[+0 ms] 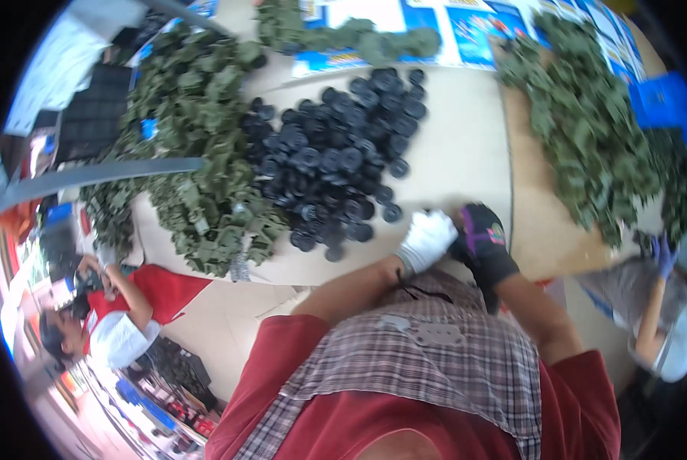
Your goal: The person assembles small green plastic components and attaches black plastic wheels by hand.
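Note:
My left hand (428, 241) wears a white glove, its fingers curled closed close to the table's near edge. Against it is my right hand (481, 234), in a black and purple glove, also closed. Whatever the fingers grip is hidden between the two hands. Just beyond and to the left spreads a heap of black round wheel-like discs (336, 153), a few lying loose at its near side. Left of the discs rises a long pile of dark green angular pieces (197, 146).
Another green pile (589, 130) covers the table's right side, by a blue container (665, 103). Printed blue and white sheets (474, 34) line the far side. A grey bar (105, 180) crosses the left pile. One person (121, 330) works at left, another (669, 330) at right.

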### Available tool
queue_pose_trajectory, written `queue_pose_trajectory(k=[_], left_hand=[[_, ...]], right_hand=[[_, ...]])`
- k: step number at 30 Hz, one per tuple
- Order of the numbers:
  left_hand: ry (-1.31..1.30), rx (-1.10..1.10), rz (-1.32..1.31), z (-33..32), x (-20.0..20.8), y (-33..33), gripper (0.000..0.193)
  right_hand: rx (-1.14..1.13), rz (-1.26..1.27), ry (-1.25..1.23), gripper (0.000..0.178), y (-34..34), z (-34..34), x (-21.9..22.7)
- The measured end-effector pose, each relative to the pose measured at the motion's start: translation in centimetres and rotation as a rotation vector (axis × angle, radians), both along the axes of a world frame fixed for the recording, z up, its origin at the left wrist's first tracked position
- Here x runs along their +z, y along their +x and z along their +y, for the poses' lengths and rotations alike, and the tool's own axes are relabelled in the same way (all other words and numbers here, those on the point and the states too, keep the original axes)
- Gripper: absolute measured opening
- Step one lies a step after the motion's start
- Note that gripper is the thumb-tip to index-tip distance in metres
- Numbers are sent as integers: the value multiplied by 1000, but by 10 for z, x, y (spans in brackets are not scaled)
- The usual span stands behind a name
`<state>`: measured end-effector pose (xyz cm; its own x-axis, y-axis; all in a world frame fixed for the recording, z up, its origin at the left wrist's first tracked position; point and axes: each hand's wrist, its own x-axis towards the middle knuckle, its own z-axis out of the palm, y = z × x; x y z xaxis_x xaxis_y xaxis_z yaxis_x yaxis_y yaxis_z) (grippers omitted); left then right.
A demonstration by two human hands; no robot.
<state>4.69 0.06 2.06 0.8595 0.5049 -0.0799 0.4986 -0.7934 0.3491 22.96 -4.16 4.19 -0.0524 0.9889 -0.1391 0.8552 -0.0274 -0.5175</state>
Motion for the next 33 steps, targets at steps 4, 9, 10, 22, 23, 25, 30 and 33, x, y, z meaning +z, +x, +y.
queue_pose_trajectory(k=[4, 9, 10, 22, 23, 25, 30, 33], left_hand=[[-35, 27, -28, -4, -19, -9, 13], [-49, -22, 70, 6, -10, -6, 16], [-38, -14, 68, 9, -11, -8, 16], [-799, 939, -844, 184, 107, -155, 30], [-308, 724, -742, 234, 63, -217, 30], [-578, 1096, -992, 306, 102, -259, 46], [-1048, 1602, -1236, 404, 136, -403, 97], [-691, 1510, -1124, 385, 85, -433, 91]], right_hand=[[115, -9, -82, 43, -17, 19, 18], [257, -43, -225, 42, -8, 25, 13], [381, -13, -228, 41, -6, 28, 7], [-584, 636, 370, 37, 49, 105, 90], [-603, 663, 299, 35, 42, 104, 90], [-571, 917, 264, 29, 74, 65, 31], [-487, 715, 119, 21, 22, 33, 38], [-357, -79, 355, 37, 55, 27, 41]])
